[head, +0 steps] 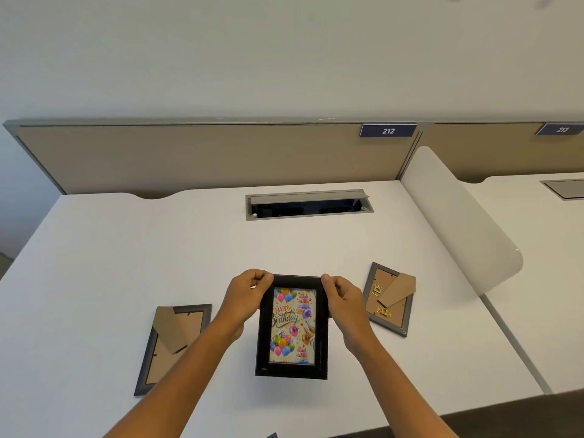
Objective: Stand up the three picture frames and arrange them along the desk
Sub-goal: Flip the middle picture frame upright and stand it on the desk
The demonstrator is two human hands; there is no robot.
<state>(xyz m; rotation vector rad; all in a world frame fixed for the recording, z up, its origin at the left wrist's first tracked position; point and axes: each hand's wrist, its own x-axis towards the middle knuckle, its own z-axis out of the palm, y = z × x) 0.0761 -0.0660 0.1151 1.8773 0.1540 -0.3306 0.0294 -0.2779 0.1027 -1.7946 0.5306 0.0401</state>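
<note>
A black picture frame [292,327] with a "Happy Birthday" balloon picture faces me above the middle of the white desk [110,248]. My left hand [245,298] grips its top left corner and my right hand [343,300] grips its top right corner. A grey frame [172,346] lies face down to the left, its brown cardboard stand showing. Another grey frame [390,298] lies face down to the right, with its stand flap and gold hangers up.
An open cable hatch [308,203] is set into the desk toward the back. A beige partition [205,156] with label 212 runs behind it. A white rounded divider [458,222] bounds the right side; the neighbouring desk [537,248] lies beyond.
</note>
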